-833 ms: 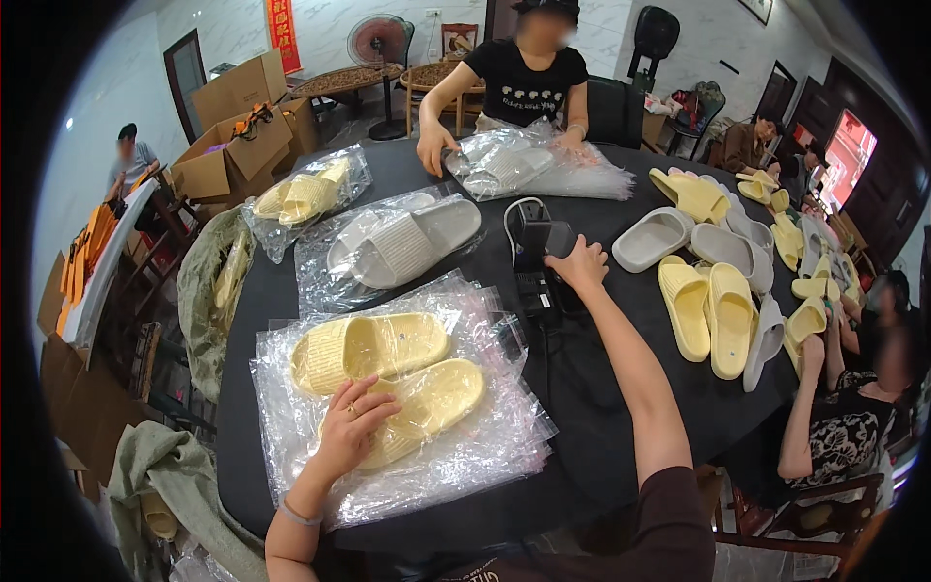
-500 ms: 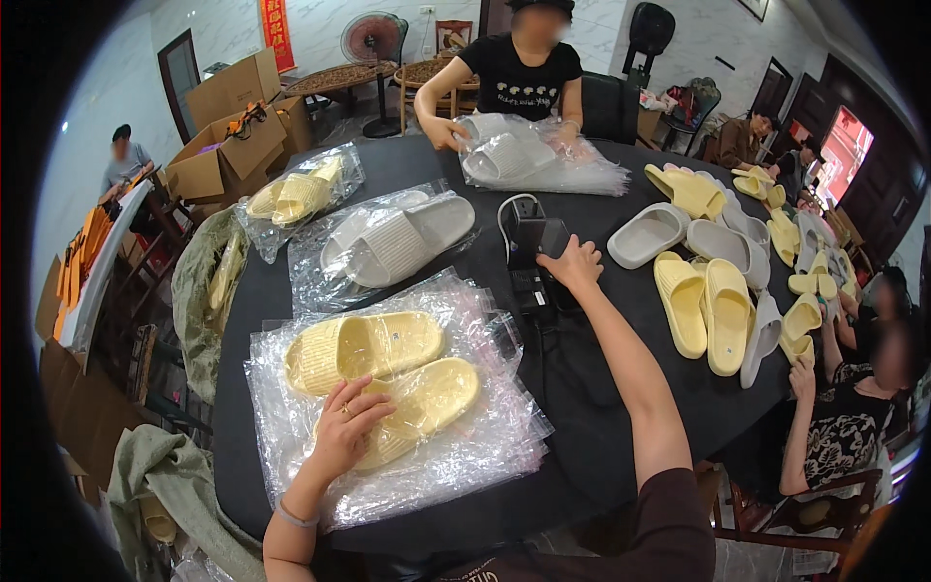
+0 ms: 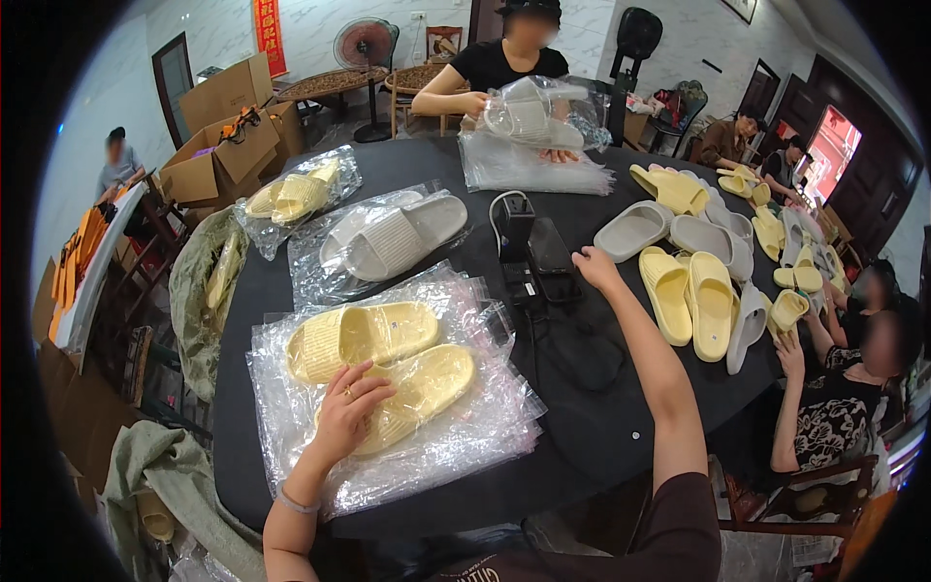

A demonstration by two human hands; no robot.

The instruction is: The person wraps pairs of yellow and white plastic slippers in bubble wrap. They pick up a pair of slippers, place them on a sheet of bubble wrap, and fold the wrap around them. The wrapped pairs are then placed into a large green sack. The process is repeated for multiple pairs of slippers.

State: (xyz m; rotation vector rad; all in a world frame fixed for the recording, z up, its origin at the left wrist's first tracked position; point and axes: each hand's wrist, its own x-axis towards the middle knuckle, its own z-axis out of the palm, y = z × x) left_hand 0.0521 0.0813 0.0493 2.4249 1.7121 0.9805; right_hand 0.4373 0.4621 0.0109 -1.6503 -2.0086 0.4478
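My left hand [image 3: 351, 409] lies with fingers apart on a pair of yellow slippers [image 3: 417, 380] in a clear plastic bag. Under that pair spreads a stack of clear plastic bags [image 3: 485, 427]. My right hand [image 3: 595, 269] is curled just right of a black phone [image 3: 554, 258], and nothing shows in its fingers. The phone lies flat beside a black charger block [image 3: 515, 218] with a white cable. Beyond my right hand are loose grey slippers [image 3: 632, 232] and a pair of yellow slippers [image 3: 713, 306].
Bagged grey slippers [image 3: 388, 242] and bagged yellow slippers [image 3: 301, 197] lie at the table's left. Across the black table [image 3: 592, 466], a co-worker [image 3: 509, 63] handles a bagged grey pair above more bags. Another person [image 3: 834, 417] holds a yellow slipper at right. Green sacks [image 3: 165, 475] stand at left.
The phone, upright under my right hand before, now lies flat. My right hand has drawn off it to the right. Across the table, the co-worker has lifted the bagged grey slippers.
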